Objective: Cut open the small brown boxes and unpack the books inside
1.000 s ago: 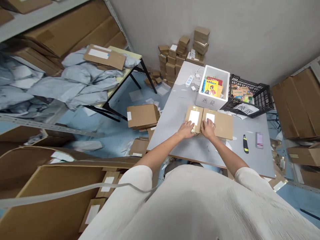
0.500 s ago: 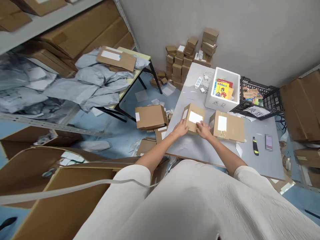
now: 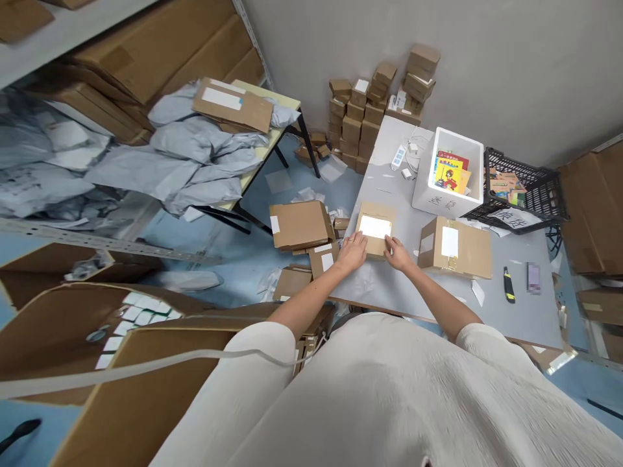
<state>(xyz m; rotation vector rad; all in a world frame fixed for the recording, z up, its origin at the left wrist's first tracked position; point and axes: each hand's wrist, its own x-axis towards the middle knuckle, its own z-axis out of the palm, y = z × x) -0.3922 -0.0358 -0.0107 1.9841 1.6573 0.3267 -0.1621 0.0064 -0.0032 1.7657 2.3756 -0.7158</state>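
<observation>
A small cardboard box (image 3: 378,211) with a white label on top sits near the left edge of the grey table (image 3: 389,285). My left hand (image 3: 354,250) grips its near left corner, and my right hand (image 3: 398,253) holds its right side; some fingertips are hidden against the cardboard. Just to the right, apart from it, lies a larger cardboard box (image 3: 470,250) with a white label and tape on its front edge. Farther right are a black and yellow box cutter (image 3: 509,285) and a phone-like blurred item (image 3: 533,279).
Behind the boxes stand a white foam box (image 3: 442,198) with books and a black plastic crate (image 3: 545,188). Several cartons (image 3: 360,123) are stacked by the wall. Left are grey mailing bags (image 3: 160,168) on a yellow table, and a large open carton (image 3: 160,389).
The small box has been drawn away leftward from the larger box, leaving a gap. It was tilted half a second ago and now rests flatter. The view has turned slightly left.
</observation>
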